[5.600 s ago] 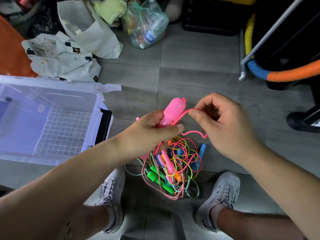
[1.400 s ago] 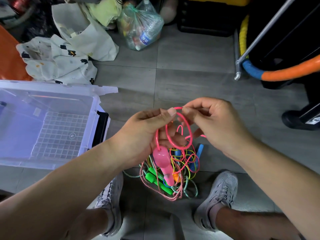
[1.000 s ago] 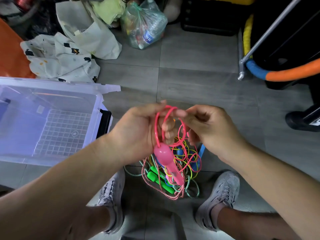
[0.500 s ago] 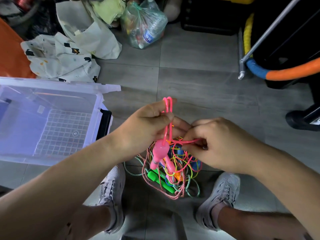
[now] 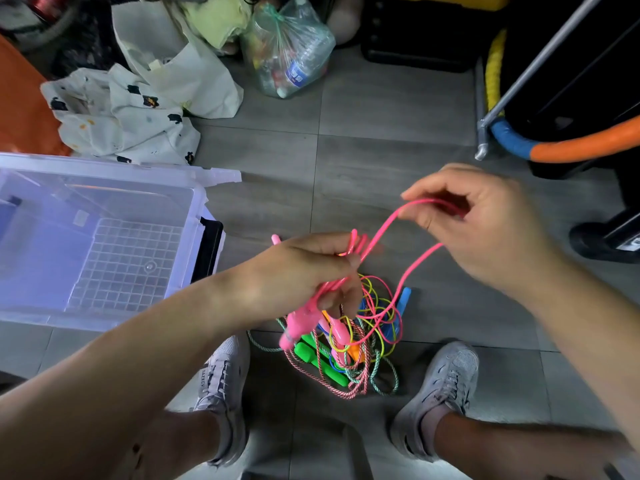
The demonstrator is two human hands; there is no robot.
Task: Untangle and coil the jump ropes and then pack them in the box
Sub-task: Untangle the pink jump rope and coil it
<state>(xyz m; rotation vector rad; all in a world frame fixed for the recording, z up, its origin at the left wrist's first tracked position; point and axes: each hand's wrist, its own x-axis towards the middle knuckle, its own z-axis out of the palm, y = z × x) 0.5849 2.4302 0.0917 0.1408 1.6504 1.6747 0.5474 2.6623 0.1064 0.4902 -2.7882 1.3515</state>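
Above the tangle [image 5: 349, 344], right hand [image 5: 485, 233] has pulled pink rope [image 5: 387, 227] rightward.

The floor [image 5: 388, 109] is laid with large grey tiles, with thin grout lines crossing near the centre. At 10 o'clock a crumpled white cloth [image 5: 128, 123] with small dark prints lies on the tiles, touching a cream fabric bag [image 5: 194, 77] at 11 o'clock. Just beside the bag, at 12 o'clock, sits a knotted clear plastic bag [image 5: 294, 53] holding bottles. An orange surface [image 5: 20, 109] fills the edge at 9 to 10 o'clock. At 1 o'clock stands a black case [image 5: 419, 39]. A slanted metal pole [image 5: 540, 60] comes down to the floor at 2 o'clock, next to a padded hoop [image 5: 585, 145] wrapped in blue, orange and yellow. The light is soft and even, with a pale sheen on the tiles at 6 o'clock.
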